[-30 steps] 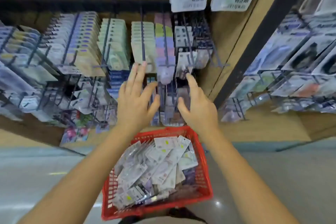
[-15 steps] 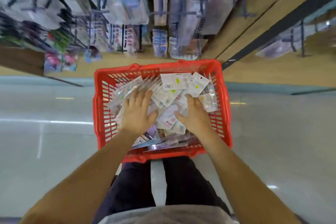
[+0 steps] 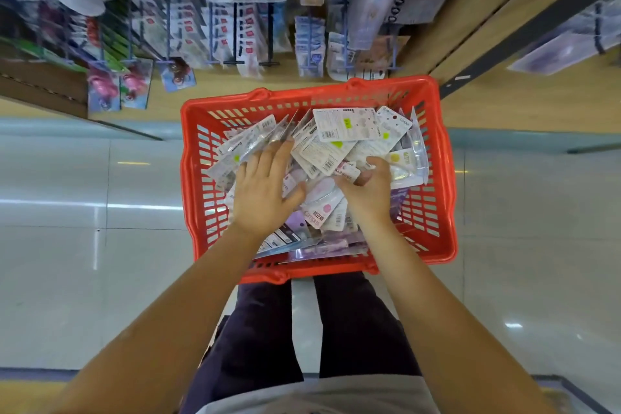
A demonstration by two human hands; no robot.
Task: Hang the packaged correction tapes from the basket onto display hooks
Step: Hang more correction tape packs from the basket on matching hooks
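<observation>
A glossy pale tiled floor (image 3: 67, 212) lay under you, with wooden display racks of blue metal hooks (image 3: 215, 33) ahead. The red slotted plastic basket (image 3: 440, 178) sat before your legs, heaped with white-carded packaged correction tapes (image 3: 342, 124). Your left hand (image 3: 265, 191) rested flat, fingers straight, on the heap; your right hand (image 3: 369, 188) curled its fingers around one pack.

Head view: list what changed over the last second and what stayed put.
Both hands came down from the display hooks into the red basket. The left hand now lies spread on the packaged correction tapes, fingers straight. The right hand has curled its fingers round a pack in the pile. The basket remains on the floor before the rack, full of packs; nothing is lifted out yet.
</observation>
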